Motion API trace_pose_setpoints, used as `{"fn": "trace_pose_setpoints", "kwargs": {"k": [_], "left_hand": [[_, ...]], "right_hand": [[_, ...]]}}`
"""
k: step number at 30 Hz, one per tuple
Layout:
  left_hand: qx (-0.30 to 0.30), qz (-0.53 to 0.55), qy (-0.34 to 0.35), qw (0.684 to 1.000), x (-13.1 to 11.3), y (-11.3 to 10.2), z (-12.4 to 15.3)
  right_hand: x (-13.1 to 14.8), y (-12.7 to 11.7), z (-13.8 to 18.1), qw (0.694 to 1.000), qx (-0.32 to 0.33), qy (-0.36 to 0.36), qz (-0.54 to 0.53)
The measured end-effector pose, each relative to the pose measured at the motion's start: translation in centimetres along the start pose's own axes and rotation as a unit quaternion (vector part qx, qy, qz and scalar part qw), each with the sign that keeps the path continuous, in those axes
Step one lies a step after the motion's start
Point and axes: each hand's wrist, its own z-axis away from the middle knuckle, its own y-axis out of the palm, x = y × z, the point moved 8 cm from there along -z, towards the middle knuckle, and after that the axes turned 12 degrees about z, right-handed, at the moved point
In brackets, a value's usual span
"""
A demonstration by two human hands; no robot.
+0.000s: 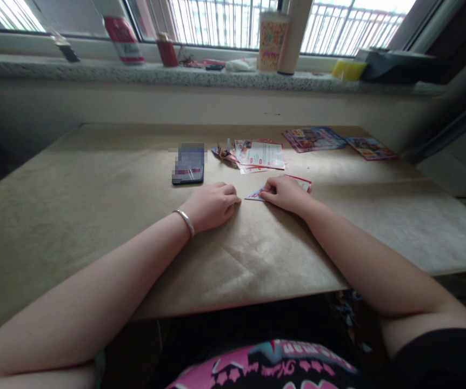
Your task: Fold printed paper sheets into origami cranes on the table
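Observation:
My right hand [284, 192] pinches a folded printed paper card [253, 195] against the table, thumb and fingers together. A pointed corner sticks out to the left of the fingers, and a red-edged part [304, 184] shows behind the hand. The middle of the card is hidden under it. My left hand [214, 205] rests on the table just left of that corner, apart from it, fingers curled and pressed together with nothing visible in them. Beyond the hands lie several loose printed cards [265, 155] and a small folded paper piece [225, 154].
A dark phone [188, 165], partly blurred out, lies beyond my left hand. Two groups of glossy cards, one stack [314, 139] and another [371, 148], sit at the back right. On the windowsill [217, 78] stand a red can [123, 40], a patterned cup [272, 43] and a yellow item [348, 70].

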Motion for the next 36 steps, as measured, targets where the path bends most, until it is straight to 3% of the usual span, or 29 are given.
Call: {"fn": "trace_pose_setpoints", "kwargs": {"k": [6,11,22,27,33,36], "left_hand": [[-0.06,0.025,0.033,0.997,0.2,-0.3,0.3],[-0.043,0.032,0.081,0.995,-1.1,0.5,-0.1],[-0.03,0.02,0.046,0.998,-1.4,0.6,-0.3],[-0.028,0.025,0.047,0.998,-1.3,0.6,-0.3],[-0.02,0.027,0.044,0.998,-1.2,0.8,-0.3],[-0.022,0.024,0.049,0.998,-1.2,0.8,-0.2]], "right_hand": [[1.5,0.1,-0.5,0.999,-0.012,-0.031,-0.025],[3.2,0.4,-0.8,0.997,-0.03,-0.075,-0.017],[-0.6,0.1,-0.1,0.999,-0.029,0.019,-0.009],[-1.1,0.2,0.0,0.999,-0.025,0.027,-0.027],[0.4,-2.2,1.1,0.989,-0.126,-0.058,0.053],[1.8,-2.2,1.8,0.983,-0.099,-0.144,0.051]]}}
